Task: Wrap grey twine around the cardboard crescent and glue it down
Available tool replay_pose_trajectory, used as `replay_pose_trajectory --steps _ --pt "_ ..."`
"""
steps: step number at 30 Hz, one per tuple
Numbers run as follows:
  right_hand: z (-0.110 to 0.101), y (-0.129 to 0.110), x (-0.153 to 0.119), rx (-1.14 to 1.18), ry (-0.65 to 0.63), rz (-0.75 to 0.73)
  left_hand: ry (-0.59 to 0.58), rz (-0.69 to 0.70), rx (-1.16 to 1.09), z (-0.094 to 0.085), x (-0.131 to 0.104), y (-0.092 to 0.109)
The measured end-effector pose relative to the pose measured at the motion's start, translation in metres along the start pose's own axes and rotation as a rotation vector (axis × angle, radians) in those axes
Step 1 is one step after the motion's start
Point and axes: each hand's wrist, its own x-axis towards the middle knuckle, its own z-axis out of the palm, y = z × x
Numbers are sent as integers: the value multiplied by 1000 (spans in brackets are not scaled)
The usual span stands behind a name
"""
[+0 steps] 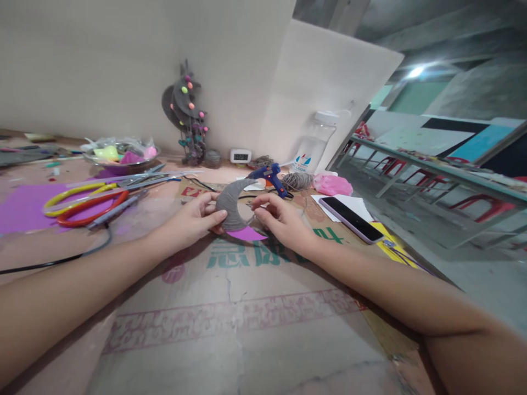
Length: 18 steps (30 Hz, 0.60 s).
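Observation:
A crescent moon shape, wrapped mostly in grey yarn, is tilted above the cardboard. Its lower tip is bare purple. My left hand grips its outer curve, thumb in front and fingers behind. On the other side, my right hand is closed in a pinch close to the inner curve. A thin end of grey yarn seems to run from the crescent into those fingertips, though they partly hide it. Just beyond the hands lies a blue glue gun, with a ball of grey yarn beside it.
Printed cardboard covers the table. Scissors with yellow and red handles lie left on purple sheet, near a bowl. A small clock, a crescent ornament and a bottle stand behind. A phone lies right.

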Motion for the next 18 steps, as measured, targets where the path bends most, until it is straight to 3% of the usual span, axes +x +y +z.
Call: replay_pose_trajectory --steps 5,15,18 --pt "-3 -3 -1 24 63 -37 63 9 -12 -2 -1 -2" --pt "2 0 -3 -74 -45 -58 67 84 -7 -7 1 -5" --pt "3 1 -5 -98 -50 -107 97 144 138 -7 1 -5"
